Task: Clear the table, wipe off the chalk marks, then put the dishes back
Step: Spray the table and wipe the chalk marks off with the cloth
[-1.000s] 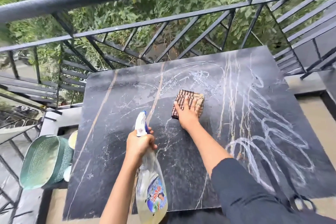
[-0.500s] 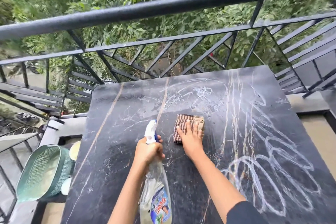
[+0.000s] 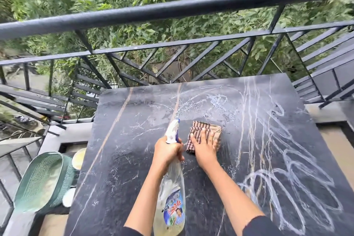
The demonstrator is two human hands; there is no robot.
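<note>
Right hand (image 3: 204,147) lies flat, fingers straight, on the folded brown-striped cloth (image 3: 209,127) on the dark marble desk (image 3: 124,149). The white chalk loops (image 3: 291,182) lie right of the cloth, nearer this hand. Left hand (image 3: 168,151), left of the cloth, grips the clear spray bottle (image 3: 171,199).

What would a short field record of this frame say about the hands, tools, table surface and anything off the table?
left hand: grips spray bottle, nozzle aimed across table, spray visible
right hand: flat on striped cloth, pressing it on table
chalk marks: white loops on right side, not wiped
off table: green basket and pale dishes beside left edge
</note>
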